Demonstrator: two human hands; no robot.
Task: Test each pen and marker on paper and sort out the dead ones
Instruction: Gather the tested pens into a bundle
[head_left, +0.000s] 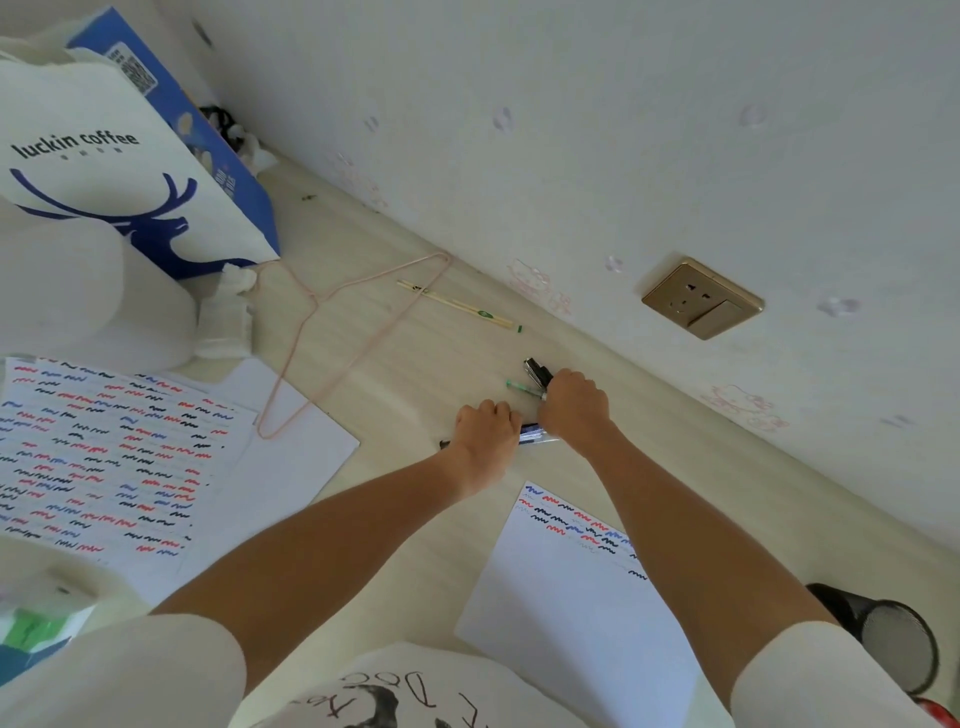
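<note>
The likeliest slip, as I judged it, was muddling tested pens with untested ones: both hands held pens at once, close together, and one could roll free on the smooth worktop (415, 353). The right hand (574, 402) was clenched round a bunch of pens (537, 375) that stuck out beyond its fingers. The left hand (485, 434) gripped a pen (532, 434) whose end showed between the two hands. Both arms reached straight forward, knuckles up. The test sheet (561, 587) lay near, behind the right hand.
</note>
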